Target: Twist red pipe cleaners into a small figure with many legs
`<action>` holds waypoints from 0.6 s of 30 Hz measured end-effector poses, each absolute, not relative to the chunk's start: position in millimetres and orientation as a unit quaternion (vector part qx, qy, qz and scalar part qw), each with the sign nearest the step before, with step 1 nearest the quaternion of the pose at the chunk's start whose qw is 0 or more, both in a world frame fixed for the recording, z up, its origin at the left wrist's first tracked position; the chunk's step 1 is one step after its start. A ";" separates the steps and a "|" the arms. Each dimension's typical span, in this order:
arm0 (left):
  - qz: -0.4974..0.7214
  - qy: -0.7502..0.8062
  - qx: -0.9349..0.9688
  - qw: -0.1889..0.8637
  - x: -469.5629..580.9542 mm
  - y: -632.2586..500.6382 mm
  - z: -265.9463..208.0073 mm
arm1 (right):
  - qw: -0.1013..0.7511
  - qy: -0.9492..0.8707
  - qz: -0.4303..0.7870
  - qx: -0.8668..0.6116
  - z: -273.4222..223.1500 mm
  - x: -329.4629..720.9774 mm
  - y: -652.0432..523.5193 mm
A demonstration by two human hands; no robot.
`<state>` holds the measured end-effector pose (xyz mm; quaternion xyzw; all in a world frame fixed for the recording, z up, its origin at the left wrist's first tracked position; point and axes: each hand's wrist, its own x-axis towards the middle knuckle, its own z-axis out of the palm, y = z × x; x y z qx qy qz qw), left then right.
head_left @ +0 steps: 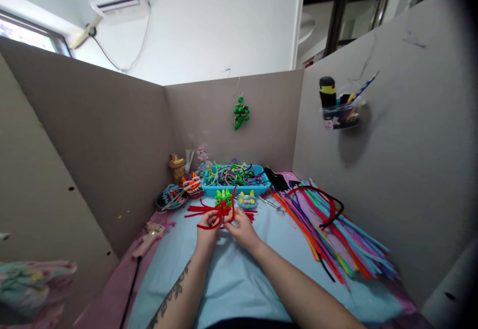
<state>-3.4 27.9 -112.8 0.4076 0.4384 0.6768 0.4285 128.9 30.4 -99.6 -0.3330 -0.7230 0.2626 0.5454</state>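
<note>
Red pipe cleaners (211, 226) are pinched between my two hands above the blue cloth (239, 289). My left hand (208, 223) has its fingers closed on them from the left. Close beside it, my right hand (242, 227) grips them with thumb and fingers, and one red strand stands up above it. More red pipe cleaners (196, 210) lie just behind my hands and stick out to both sides. A green fuzzy figure (223, 197) and a yellow-and-blue fuzzy figure (247, 200) sit right behind them. The fingertips partly hide where the strands meet.
A blue tray (235, 189) of tangled pipe cleaners stands at the back. Scissors (275, 204) lie right of it, beside a spread of colourful pipe cleaners (328, 229). At left are a dark bowl (161, 202) and a pink corded device (148, 242). Grey panels (231, 135) surround the table.
</note>
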 end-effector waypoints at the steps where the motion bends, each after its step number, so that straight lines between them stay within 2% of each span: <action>1: 0.676 0.441 0.410 0.424 -3.8 27.6 -112.3 | 0.554 -0.718 0.261 -0.331 -99.8 129.6 31.0; 11: 0.580 0.447 0.511 0.450 0.8 20.1 -106.0 | 0.629 -0.639 0.246 -0.368 -101.6 146.6 50.6; 18: 0.616 0.415 0.472 0.474 -1.0 23.0 -109.0 | 0.586 -0.671 0.260 -0.372 -100.6 150.4 57.1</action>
